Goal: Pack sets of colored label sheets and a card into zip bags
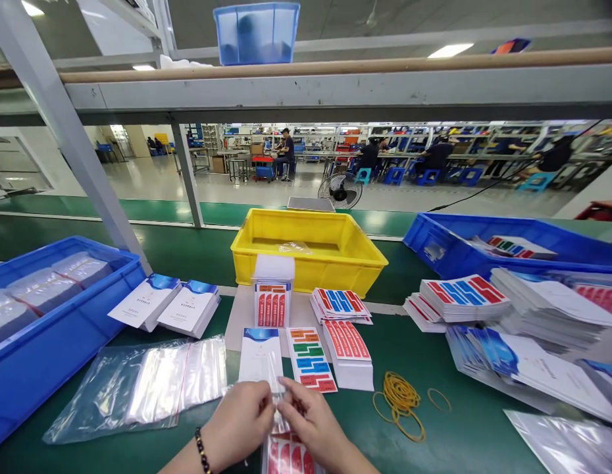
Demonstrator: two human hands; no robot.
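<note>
At the near middle of the table, my left hand [244, 411], with a beaded bracelet on its wrist, is closed on a clear plastic bag [281, 424]. The fingers of my right hand [313, 421] pinch the same bag from the other side. Below my hands shows a sheet with red stickers [289, 457]; whether it lies inside the bag I cannot tell. Just beyond my fingers lies a white booklet with a blue top [259, 349]. To its right is a multicoloured sticker sheet [312, 359], then a stack of red sticker sheets [348, 352].
Clear bags [162, 382] lie at left, near booklet stacks [190, 308] and a blue bin [64, 329]. A yellow bin [306, 260] stands behind bagged sheets [272, 303]. Rubber bands [401, 400], paper stacks [464, 303] and another blue bin [434, 247] are right. People sit far off.
</note>
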